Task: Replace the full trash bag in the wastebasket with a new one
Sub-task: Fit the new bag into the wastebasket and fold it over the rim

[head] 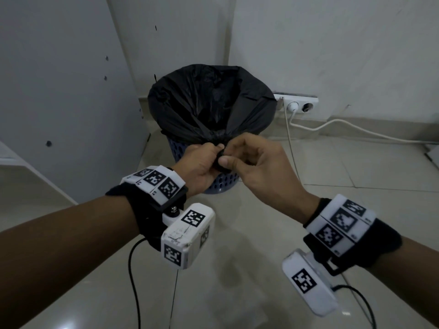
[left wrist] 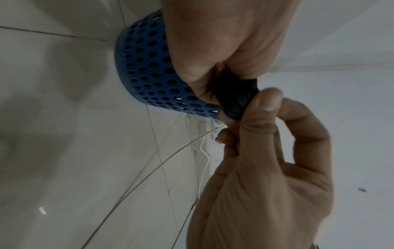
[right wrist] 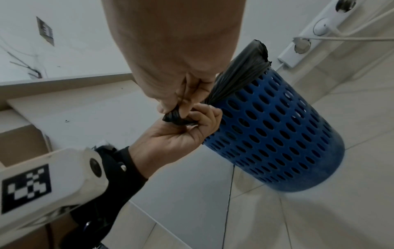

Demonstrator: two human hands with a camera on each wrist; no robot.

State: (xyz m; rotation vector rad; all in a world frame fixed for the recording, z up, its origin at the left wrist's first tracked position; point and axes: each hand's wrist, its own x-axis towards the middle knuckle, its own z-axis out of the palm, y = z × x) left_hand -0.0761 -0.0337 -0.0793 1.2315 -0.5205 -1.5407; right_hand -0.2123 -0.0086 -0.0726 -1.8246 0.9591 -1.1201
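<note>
A black trash bag (head: 209, 103) lines a blue perforated wastebasket (head: 221, 181) standing in the room's corner. The bag's near edge is gathered into a twisted bunch (head: 219, 160) at the basket's front rim. My left hand (head: 202, 167) grips this bunch from the left, and my right hand (head: 249, 160) pinches it between thumb and forefinger from the right. In the left wrist view the bunch (left wrist: 234, 97) sits between both hands before the basket (left wrist: 147, 67). In the right wrist view the bunch (right wrist: 175, 118) leads up to the stretched bag (right wrist: 238, 74) over the basket (right wrist: 277, 138).
A white power strip (head: 297, 104) with a plugged white cable (head: 356, 129) lies against the right wall beside the basket. A white cabinet panel (head: 59, 91) stands on the left. Tiled floor (head: 237, 269) stretches below my arms, crossed by thin black wrist-camera wires.
</note>
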